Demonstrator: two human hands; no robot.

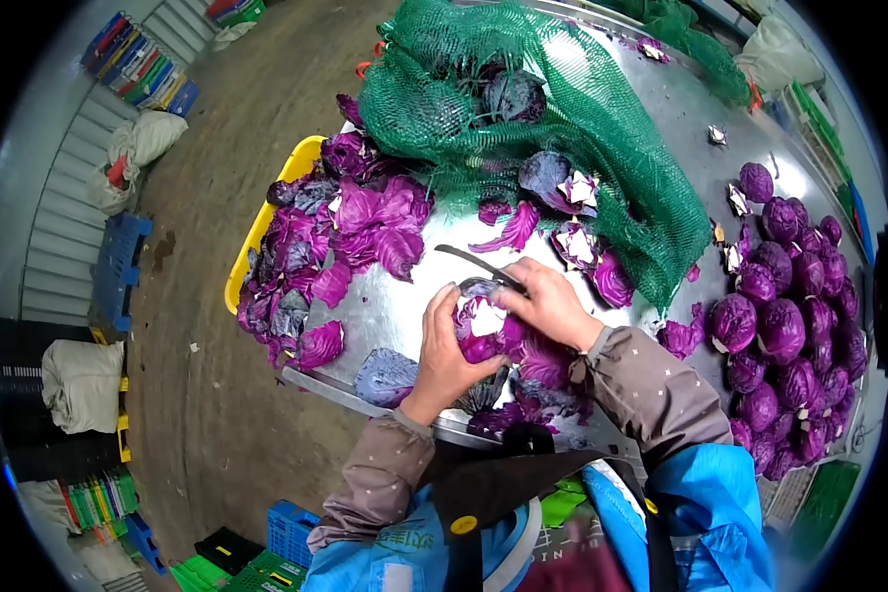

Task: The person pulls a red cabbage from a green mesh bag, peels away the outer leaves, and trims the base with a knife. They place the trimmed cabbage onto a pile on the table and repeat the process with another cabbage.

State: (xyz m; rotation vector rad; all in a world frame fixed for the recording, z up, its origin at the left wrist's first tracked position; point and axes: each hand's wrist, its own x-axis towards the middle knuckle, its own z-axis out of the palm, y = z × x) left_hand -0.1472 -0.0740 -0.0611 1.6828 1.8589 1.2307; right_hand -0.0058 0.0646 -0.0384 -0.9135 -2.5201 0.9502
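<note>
My left hand (442,350) is wrapped round the left side of a purple cabbage (479,340), whose pale cut stem faces up. At the cabbage's upper right, my right hand (548,301) grips a knife (469,259), its dark curved blade pointing to the upper left. Loose purple leaves (543,395) lie below and beside the cabbage near the table's front edge. A dark outer leaf (385,377) rests left of my left hand. Just beyond my hands is a cabbage with a cut stem (574,245).
A yellow crate (250,247) heaped with purple leaves (365,222) stands at the left. Green netting (612,128) with dark cabbages inside spreads over the metal table (405,306). Many trimmed cabbages (781,331) are piled at the right. Stacked crates (140,64) stand beyond the floor.
</note>
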